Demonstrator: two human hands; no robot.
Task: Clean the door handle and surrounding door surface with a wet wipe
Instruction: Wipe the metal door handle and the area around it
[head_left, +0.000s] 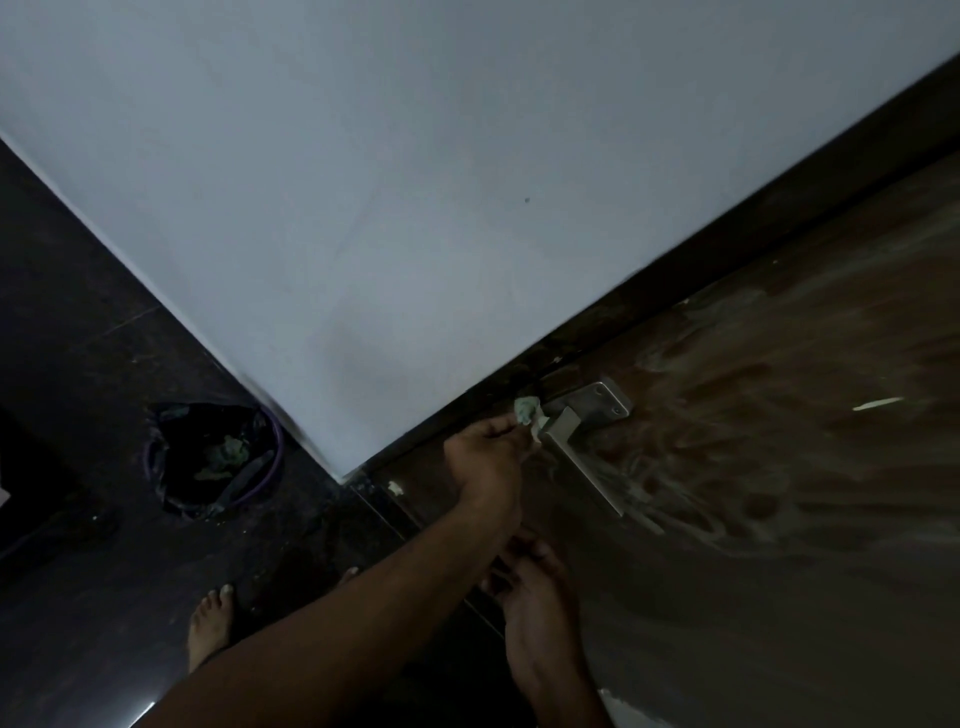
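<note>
The brown wooden door (779, 545) fills the right side and shows pale wiping streaks around a silver lever door handle (584, 465) on its square plate (605, 397). My left hand (485, 460) pinches a crumpled pale green wet wipe (525, 410) and holds it against the handle's near end, next to the plate. My right hand (535, 597) hangs lower, close to the door, with loosely bent fingers and nothing seen in it. Its fingertips are partly hidden behind my left forearm.
A white wall (415, 182) meets the dark door frame (675, 270). On the dark floor at left stands a bin (215, 457) lined with a black bag, with greenish scraps inside. My bare foot (208, 623) is on the floor below it.
</note>
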